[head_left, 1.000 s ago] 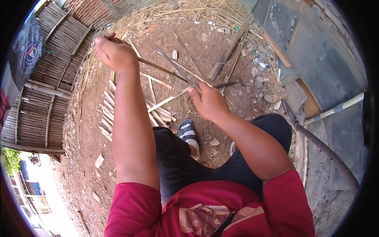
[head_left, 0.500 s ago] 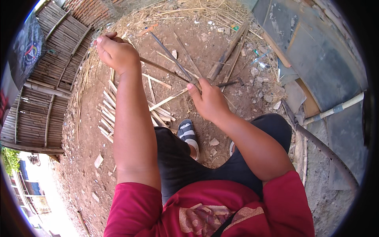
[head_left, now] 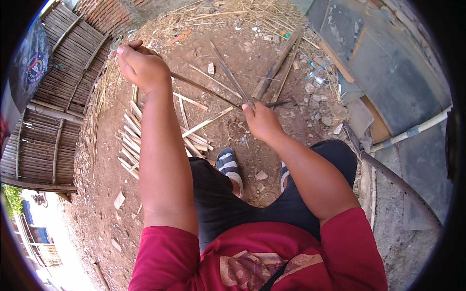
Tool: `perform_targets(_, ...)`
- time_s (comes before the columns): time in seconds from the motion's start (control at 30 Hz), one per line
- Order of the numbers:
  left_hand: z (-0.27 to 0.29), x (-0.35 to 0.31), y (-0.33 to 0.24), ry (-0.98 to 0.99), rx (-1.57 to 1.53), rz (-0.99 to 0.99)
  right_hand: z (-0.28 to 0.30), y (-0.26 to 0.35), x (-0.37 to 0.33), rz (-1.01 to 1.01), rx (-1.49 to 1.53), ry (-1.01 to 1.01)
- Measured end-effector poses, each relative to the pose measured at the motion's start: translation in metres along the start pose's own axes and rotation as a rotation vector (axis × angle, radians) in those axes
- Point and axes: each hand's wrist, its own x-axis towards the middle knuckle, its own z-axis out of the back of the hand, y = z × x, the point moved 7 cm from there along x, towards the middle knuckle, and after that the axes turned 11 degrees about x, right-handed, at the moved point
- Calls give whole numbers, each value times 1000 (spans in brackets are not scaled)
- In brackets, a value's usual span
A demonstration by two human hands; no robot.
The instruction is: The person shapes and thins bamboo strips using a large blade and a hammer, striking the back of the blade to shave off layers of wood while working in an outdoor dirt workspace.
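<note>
My left hand [head_left: 144, 68] is raised at the upper left, its fingers curled round one end of a long, thin brown stick [head_left: 206, 90]. The stick slopes down to the right, across to my right hand [head_left: 263, 122]. That hand is closed at the stick's lower end, thumb on top. Whether something else is also in its fingers is hidden. Below the stick, pale split wooden strips [head_left: 130, 140] lie on the dirt in a rough row, and a few more strips [head_left: 206, 122] cross each other in front of my feet.
Beyond my right hand lie thick dark wooden pieces [head_left: 276, 65] and a dark hooked object [head_left: 286, 102]. Dark sheets [head_left: 388, 72] and a long pole [head_left: 403, 184] are on the right. A bamboo-slat panel [head_left: 73, 58] stands left. Dry straw [head_left: 242, 14] and rubble cover the far ground.
My right hand has moved a little right and down. The long dark rod that stuck up from it no longer shows. My left hand stays almost in place on the stick.
</note>
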Motion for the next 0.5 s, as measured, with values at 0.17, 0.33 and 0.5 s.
perform_targets(0.17, 4, 5, 5, 41, -44, 48, 16, 59, -32, 268, 198, 13)
perform_targets(0.33, 3, 9, 5, 122, -74, 90, -11, 37, -37, 190, 51, 125)
perform_targets(0.5, 11, 13, 11, 282, -163, 161, -2, 16, -14, 76, 187, -2)
